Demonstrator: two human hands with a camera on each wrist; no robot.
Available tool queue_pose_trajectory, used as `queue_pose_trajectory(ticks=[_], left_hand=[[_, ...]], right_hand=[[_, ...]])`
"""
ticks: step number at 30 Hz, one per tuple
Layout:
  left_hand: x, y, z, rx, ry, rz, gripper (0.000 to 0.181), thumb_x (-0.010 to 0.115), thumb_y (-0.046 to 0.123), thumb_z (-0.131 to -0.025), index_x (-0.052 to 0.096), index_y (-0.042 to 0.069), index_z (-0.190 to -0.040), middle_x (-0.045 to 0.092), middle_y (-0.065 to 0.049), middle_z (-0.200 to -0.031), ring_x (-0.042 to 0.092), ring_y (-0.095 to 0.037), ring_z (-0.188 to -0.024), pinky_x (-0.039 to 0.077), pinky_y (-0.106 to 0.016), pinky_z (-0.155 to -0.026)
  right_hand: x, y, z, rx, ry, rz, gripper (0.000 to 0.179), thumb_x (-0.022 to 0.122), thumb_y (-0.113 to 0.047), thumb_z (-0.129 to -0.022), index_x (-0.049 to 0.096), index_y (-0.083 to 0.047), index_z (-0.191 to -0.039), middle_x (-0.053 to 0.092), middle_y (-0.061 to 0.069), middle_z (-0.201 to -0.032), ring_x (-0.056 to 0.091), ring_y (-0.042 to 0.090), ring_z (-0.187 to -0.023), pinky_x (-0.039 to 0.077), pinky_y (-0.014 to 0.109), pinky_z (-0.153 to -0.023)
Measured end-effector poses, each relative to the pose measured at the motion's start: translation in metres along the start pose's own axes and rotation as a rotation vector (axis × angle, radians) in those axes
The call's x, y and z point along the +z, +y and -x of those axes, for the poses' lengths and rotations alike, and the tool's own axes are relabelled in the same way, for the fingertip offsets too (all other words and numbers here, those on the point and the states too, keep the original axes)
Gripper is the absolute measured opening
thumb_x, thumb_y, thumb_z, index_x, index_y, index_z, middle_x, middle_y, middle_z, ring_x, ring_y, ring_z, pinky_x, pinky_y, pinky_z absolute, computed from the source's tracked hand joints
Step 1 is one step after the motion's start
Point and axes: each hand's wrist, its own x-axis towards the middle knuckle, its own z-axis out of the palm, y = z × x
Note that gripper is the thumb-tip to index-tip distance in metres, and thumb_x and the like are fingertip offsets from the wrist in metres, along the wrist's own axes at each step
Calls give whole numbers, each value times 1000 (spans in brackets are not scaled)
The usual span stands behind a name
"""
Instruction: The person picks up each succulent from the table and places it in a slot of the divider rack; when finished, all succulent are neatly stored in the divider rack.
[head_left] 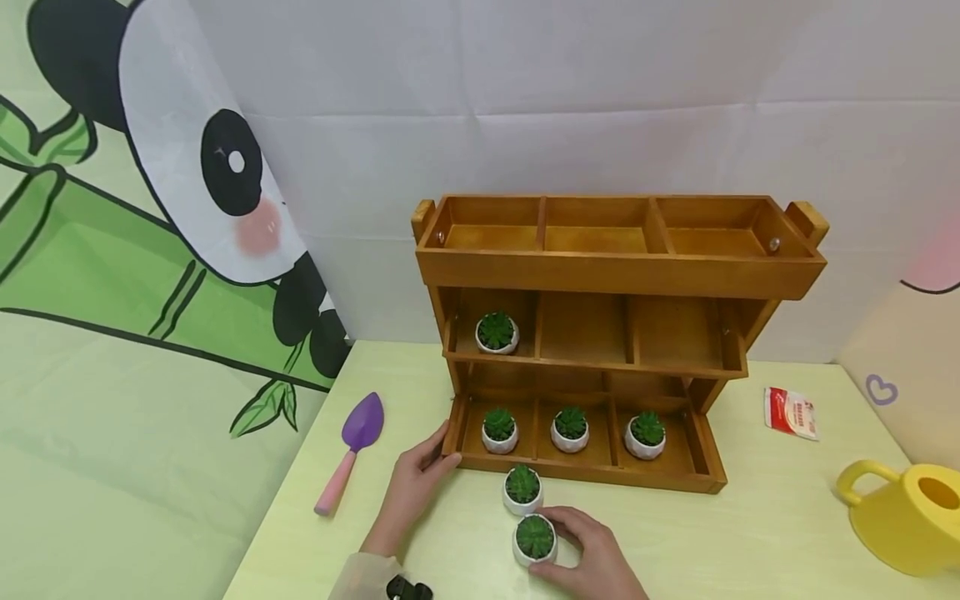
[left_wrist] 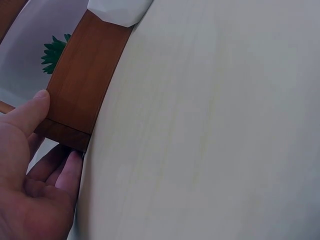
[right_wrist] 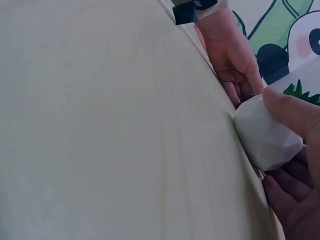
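My right hand (head_left: 588,554) holds a small potted succulent (head_left: 535,537) between thumb and fingers, near the table's front. In the right wrist view its white faceted pot (right_wrist: 265,135) fills the space between thumb and fingers. Right behind it stands another potted succulent (head_left: 522,489). At the left front corner of a three-tier wooden shelf (head_left: 585,475), my left hand (head_left: 412,487) grips the bottom tier, thumb on the edge and fingers around the corner. Three potted succulents, such as the middle one (head_left: 570,430), sit in that tier. A further potted succulent (head_left: 497,333) occupies the middle tier's left compartment.
A purple trowel (head_left: 362,425) with a pink handle lies left of the shelf. To the right are a red-and-white packet (head_left: 791,413) and a yellow watering can (head_left: 903,517). A wall with a panda drawing (head_left: 202,150) rises behind and left of the table.
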Motion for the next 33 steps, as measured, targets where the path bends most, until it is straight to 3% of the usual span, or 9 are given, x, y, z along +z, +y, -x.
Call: queue_pose_trajectory(ticks=[12,24,33], left_hand=[[-1,-1,0,-3,-2,20,60,76,26,-98,55,17,-153,53,-4,-153,52,-29,-138,47,-38,-109],[-1,0,1,-9,-8,13,61,76,27,-99,53,18,-154,52,-4,-154,52,-29,-139,47,-38,-109],[0,1,-1,-26,-7,19,60,76,26,-98,54,18,-154,52,-2,-154,52,-27,-138,47,-36,-110]], right_hand=[[1,-2,-1,-2,-2,-34,60,90,-48,-80,71,-21,-130,69,-5,-127,64,14,-120,55,28,-101],[2,2,0,24,-37,-243,61,93,-33,-81,70,-11,-133,67,9,-131,64,13,-121,53,21,-99],[-2,1,1,47,-42,-296,60,93,-30,-81,70,-12,-133,67,9,-132,66,13,-119,53,21,-99]])
